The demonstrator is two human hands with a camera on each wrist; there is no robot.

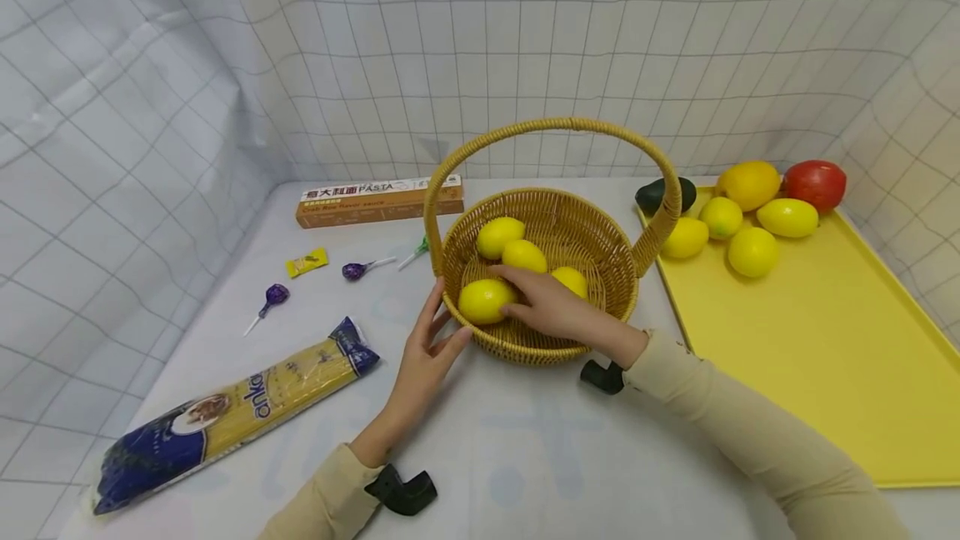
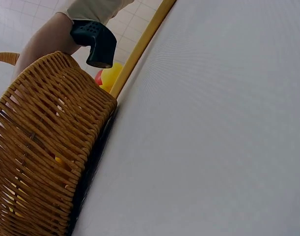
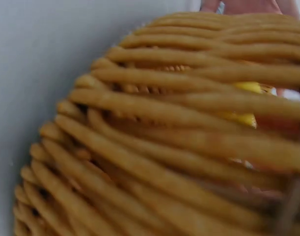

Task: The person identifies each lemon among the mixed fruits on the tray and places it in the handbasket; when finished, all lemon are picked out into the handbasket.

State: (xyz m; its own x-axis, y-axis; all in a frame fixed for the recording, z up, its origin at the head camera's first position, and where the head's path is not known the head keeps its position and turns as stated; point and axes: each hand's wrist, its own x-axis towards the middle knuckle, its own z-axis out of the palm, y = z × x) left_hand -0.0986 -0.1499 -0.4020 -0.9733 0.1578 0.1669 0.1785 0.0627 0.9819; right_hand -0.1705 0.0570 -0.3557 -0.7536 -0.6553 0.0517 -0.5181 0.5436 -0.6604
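In the head view a round wicker basket [image 1: 551, 205] with a tall arched handle holds several yellow lemons. My right hand [image 1: 551, 304] reaches inside over the front rim. Its thumb lies against the near right side of the front-left lemon [image 1: 483, 302], and its fingers sit behind that fruit. My left hand [image 1: 420, 365] touches the basket's left outer wall, with fingers and thumb spread fairly straight at the rim. The woven side [image 2: 46, 142] fills much of the left wrist view. In the right wrist view, weave [image 3: 154, 118] hides most of the inside.
Right of the basket, a yellow tray [image 1: 817, 373] bears several lemons, a mango [image 1: 748, 184], a red fruit [image 1: 815, 185] and a dark green avocado [image 1: 652, 194]. Leftward lie a pasta box [image 1: 378, 202], lollipops [image 1: 276, 296], a yellow sachet [image 1: 307, 262] and a spaghetti pack [image 1: 240, 411].
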